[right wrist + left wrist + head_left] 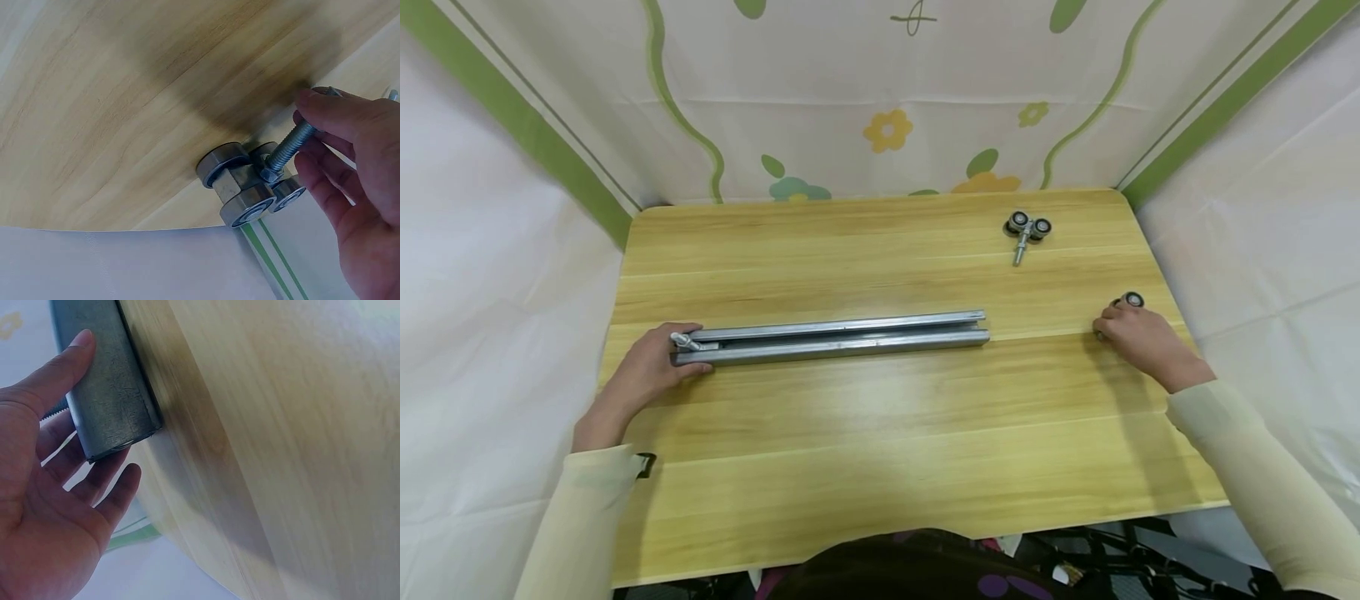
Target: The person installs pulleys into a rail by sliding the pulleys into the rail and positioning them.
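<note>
A long metal channel rail (850,346) lies across the wooden table, its slot facing up. My left hand (643,371) grips the rail's left end, thumb on the near wall and fingers around the far side. A threaded bolt (683,341) sticks up from the slot at that end; what it joins inside is mostly hidden. On the right, my right hand (1138,340) pinches a roller trolley (237,184) by its threaded stem (290,149). The trolley's wheels point away from the palm, close to the tabletop; whether they touch it I cannot tell.
Another roller trolley (1028,232) lies at the back right of the table (865,450). White cloth walls with green stripes and a flowered backdrop (820,67) stand close around the table's sides and back.
</note>
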Demonstrator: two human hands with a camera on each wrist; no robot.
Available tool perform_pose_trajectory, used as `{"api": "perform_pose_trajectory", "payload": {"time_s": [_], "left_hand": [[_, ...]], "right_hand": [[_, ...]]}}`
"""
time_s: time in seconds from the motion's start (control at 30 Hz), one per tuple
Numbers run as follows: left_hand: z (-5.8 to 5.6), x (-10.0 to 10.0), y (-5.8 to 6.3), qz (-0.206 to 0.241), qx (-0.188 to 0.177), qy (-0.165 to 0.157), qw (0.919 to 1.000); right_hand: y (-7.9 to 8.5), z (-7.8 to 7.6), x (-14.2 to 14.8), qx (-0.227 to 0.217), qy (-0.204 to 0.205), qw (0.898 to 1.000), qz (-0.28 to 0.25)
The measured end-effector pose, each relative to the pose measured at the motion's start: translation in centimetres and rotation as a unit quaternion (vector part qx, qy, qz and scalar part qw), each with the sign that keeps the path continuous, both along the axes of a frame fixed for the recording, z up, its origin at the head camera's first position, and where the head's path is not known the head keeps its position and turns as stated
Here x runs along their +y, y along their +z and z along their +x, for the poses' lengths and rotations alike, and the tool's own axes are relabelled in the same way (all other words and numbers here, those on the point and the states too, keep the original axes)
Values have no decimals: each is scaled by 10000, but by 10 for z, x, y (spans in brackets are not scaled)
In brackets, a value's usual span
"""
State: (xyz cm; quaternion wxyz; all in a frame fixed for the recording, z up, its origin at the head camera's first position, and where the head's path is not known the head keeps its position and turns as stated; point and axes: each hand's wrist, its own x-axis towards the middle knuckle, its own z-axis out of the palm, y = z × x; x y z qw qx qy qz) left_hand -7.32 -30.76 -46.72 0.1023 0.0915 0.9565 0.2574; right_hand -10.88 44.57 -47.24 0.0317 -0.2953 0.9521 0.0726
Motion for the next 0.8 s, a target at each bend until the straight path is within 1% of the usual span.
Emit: {"api": "perform_pose_trajectory", "payload": {"time_s": [0.23,0.37,0.5,0.6,0.7,0.8], "left_hand": [[1,2,2,-5,28,25,10000],[1,2,3,-14,13,45,10000],[0,2,2,-42,4,46,10000],[0,2,1,-46,22,33,10000],[0,2,1,-44,34,26,10000],[0,2,1,-46,33,16,10000]], "right_hand": [[3,-2,5,124,7,9996,-243],[8,-4,6,248,-53,9982,-543],[16,-4,2,362,-94,9947,-958],[20,-5,2,456,-139,9901,-1323],[23,-7,7,504,-298,9834,-1719],[27,-6,12,519,-651,9755,-2035]]}}
